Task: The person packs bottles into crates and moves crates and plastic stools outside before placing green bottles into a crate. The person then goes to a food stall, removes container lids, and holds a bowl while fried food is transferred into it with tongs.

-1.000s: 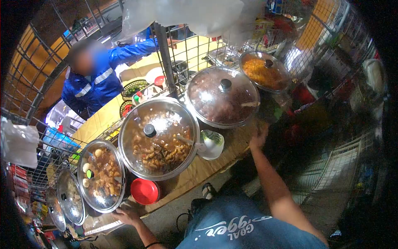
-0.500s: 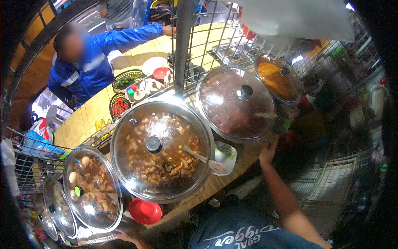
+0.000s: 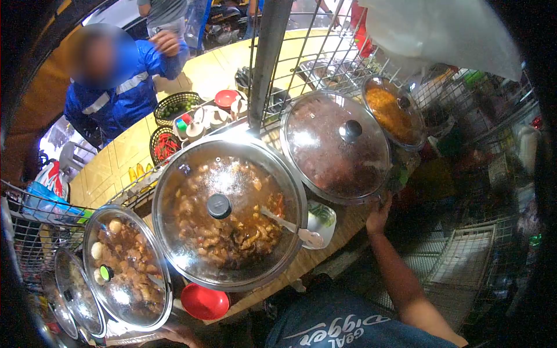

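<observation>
Single head-worn wide-angle view, facing forward and down, close above lidded pots (image 3: 229, 232)

Dark T-shirt (image 3: 342, 325): reads "GOAL Digger". Motorcycle (image 3: 226, 24), beyond yellow table's (image 3: 107, 177) far edge: marked "YAMAHA".

It's a food stall; lidded pans (image 3: 232, 246) line the counter (image 3: 350, 234).

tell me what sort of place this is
Probably a small roadside food stall: clear-lidded pots of cooked food line a wooden counter, a basket of red chilies sits among the things beyond them, and a motorbike shows past the yellow table.
</observation>
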